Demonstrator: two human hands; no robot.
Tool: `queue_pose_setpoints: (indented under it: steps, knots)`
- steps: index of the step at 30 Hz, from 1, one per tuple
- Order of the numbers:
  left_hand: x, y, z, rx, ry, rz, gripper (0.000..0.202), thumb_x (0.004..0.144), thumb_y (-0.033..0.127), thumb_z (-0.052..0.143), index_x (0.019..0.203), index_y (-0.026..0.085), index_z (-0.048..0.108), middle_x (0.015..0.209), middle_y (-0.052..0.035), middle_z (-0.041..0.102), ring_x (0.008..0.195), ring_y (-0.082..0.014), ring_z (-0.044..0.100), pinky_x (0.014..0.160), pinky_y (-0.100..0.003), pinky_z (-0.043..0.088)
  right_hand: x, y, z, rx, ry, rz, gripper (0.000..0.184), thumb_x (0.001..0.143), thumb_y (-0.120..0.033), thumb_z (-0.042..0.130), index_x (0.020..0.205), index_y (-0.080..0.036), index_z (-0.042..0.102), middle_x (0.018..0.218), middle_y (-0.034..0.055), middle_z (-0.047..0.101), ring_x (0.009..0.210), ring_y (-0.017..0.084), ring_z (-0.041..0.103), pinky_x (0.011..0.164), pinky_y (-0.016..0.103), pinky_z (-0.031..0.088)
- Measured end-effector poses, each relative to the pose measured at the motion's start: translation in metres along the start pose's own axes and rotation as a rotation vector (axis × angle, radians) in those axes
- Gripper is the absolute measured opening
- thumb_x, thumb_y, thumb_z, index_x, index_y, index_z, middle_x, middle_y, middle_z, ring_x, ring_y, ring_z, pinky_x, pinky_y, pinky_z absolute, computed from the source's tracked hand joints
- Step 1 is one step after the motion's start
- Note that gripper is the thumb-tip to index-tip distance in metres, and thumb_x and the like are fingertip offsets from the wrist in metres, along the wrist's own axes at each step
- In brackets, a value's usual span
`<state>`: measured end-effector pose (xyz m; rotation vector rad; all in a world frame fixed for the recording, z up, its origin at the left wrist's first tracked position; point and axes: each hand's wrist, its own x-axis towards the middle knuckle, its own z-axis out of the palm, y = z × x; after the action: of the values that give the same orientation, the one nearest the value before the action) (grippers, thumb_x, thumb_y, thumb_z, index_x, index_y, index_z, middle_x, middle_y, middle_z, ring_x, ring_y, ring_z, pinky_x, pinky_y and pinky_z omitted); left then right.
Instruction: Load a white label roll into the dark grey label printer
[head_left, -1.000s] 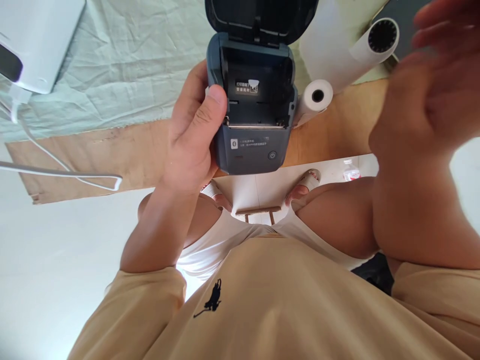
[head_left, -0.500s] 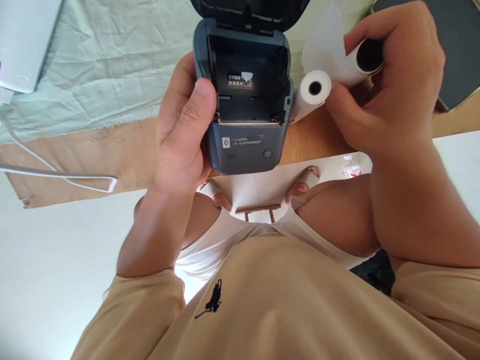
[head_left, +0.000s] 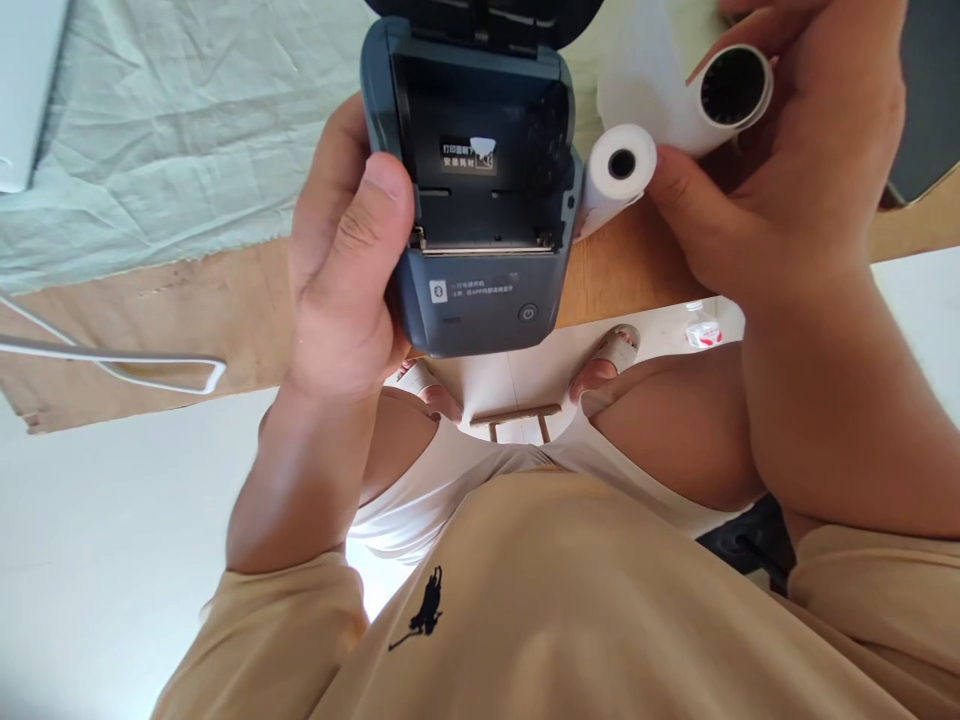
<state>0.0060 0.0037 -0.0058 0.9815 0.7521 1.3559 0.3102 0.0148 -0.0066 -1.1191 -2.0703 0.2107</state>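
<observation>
My left hand (head_left: 341,270) grips a small dark blue label printer (head_left: 480,290) by its left side, thumb on its front edge. The printer's lid is flipped up and its paper bay is bare, with a small label inside. My right hand (head_left: 795,170) is closed around a white paper roll (head_left: 731,90) with a dark core, its loose paper end trailing to the left. A second, smaller white paper roll (head_left: 619,170) lies on the table between the printer and my right thumb, which touches it.
The wooden table edge (head_left: 187,310) runs across the view, partly covered by a pale green cloth (head_left: 187,150). A white cable (head_left: 112,360) loops over the table's left edge. A white device (head_left: 22,90) sits at far left, a dark flat object (head_left: 922,100) at far right.
My right hand came down from the air and closed on the larger paper roll, lifting it slightly. The printer in my left hand shifted a little to the left.
</observation>
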Motion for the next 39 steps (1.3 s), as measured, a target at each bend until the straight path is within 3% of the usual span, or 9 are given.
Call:
queue_pose_setpoints:
  steps: [3, 7, 12, 22, 27, 31, 33, 37, 39]
  knots:
    - [0.007, -0.005, 0.007, -0.032, 0.057, 0.025, 0.088, 0.099, 0.103, 0.074, 0.153, 0.034, 0.079, 0.145, -0.0046, 0.087, 0.18, -0.0467, 0.063, 0.137, -0.054, 0.071, -0.002, 0.009, 0.004, -0.029, 0.055, -0.111, 0.05, 0.104, -0.04, 0.076, 0.153, -0.029, 0.073, 0.142, 0.0036, 0.078, 0.132, 0.026, 0.078, 0.116, 0.044, 0.065]
    - [0.02, -0.012, 0.011, -0.049, 0.102, 0.042, 0.103, 0.098, 0.112, 0.058, 0.169, 0.038, 0.067, 0.151, -0.0052, 0.085, 0.177, -0.0462, 0.066, 0.134, -0.053, 0.071, -0.001, 0.007, 0.006, -0.104, 0.04, -0.087, 0.04, 0.108, -0.047, 0.08, 0.142, -0.028, 0.075, 0.133, 0.0033, 0.078, 0.127, 0.025, 0.075, 0.11, 0.047, 0.063]
    - [0.025, -0.014, 0.012, -0.056, 0.118, 0.043, 0.106, 0.097, 0.114, 0.056, 0.172, 0.039, 0.064, 0.151, -0.0056, 0.085, 0.176, -0.0465, 0.066, 0.134, -0.053, 0.07, 0.002, 0.006, 0.004, -0.101, 0.032, -0.09, 0.042, 0.099, -0.028, 0.082, 0.139, -0.026, 0.073, 0.131, 0.0026, 0.078, 0.125, 0.024, 0.076, 0.107, 0.046, 0.064]
    - [0.028, -0.015, 0.01, -0.099, 0.137, 0.038, 0.109, 0.096, 0.115, 0.056, 0.175, 0.04, 0.061, 0.152, -0.0066, 0.084, 0.178, -0.0478, 0.064, 0.137, -0.054, 0.068, 0.0, 0.004, 0.003, -0.107, -0.009, -0.064, 0.039, 0.106, -0.03, 0.075, 0.144, -0.028, 0.073, 0.138, 0.0013, 0.077, 0.13, 0.024, 0.077, 0.113, 0.046, 0.064]
    - [0.029, -0.015, 0.008, -0.099, 0.161, 0.05, 0.11, 0.096, 0.114, 0.057, 0.178, 0.041, 0.059, 0.153, -0.0065, 0.083, 0.179, -0.0485, 0.062, 0.138, -0.055, 0.067, -0.002, 0.008, 0.003, -0.114, 0.007, -0.085, 0.048, 0.094, -0.025, 0.085, 0.14, -0.027, 0.073, 0.135, 0.0019, 0.078, 0.127, 0.026, 0.078, 0.109, 0.046, 0.065]
    - [0.016, -0.008, 0.003, -0.101, 0.188, 0.08, 0.099, 0.098, 0.108, 0.065, 0.171, 0.041, 0.065, 0.152, -0.0049, 0.084, 0.183, -0.0484, 0.058, 0.141, -0.056, 0.065, -0.001, 0.007, 0.002, -0.108, -0.009, -0.086, 0.043, 0.097, -0.024, 0.083, 0.139, -0.026, 0.072, 0.134, 0.0021, 0.077, 0.126, 0.025, 0.077, 0.109, 0.047, 0.064]
    - [0.007, -0.002, -0.003, -0.053, 0.108, 0.059, 0.089, 0.095, 0.102, 0.08, 0.156, 0.037, 0.076, 0.148, -0.0049, 0.085, 0.184, -0.0492, 0.056, 0.141, -0.055, 0.065, -0.001, 0.005, 0.001, -0.112, -0.005, -0.093, 0.039, 0.1, -0.027, 0.081, 0.138, -0.026, 0.072, 0.132, 0.0019, 0.077, 0.126, 0.024, 0.076, 0.108, 0.047, 0.063]
    - [0.002, 0.012, -0.014, 0.123, -0.203, -0.05, 0.088, 0.074, 0.09, 0.11, 0.126, 0.024, 0.084, 0.148, -0.0088, 0.085, 0.182, -0.0541, 0.056, 0.132, -0.047, 0.07, -0.001, 0.001, 0.001, -0.107, -0.001, -0.062, 0.031, 0.107, -0.034, 0.075, 0.137, -0.026, 0.071, 0.131, 0.0009, 0.076, 0.128, 0.023, 0.074, 0.11, 0.048, 0.063]
    - [0.003, 0.016, -0.015, 0.116, -0.209, -0.075, 0.091, 0.068, 0.086, 0.114, 0.124, 0.022, 0.083, 0.15, -0.0097, 0.085, 0.181, -0.0542, 0.058, 0.126, -0.044, 0.073, 0.0, 0.001, 0.001, -0.087, 0.002, -0.063, 0.032, 0.105, -0.032, 0.074, 0.136, -0.025, 0.071, 0.131, 0.0, 0.076, 0.128, 0.022, 0.073, 0.109, 0.047, 0.062]
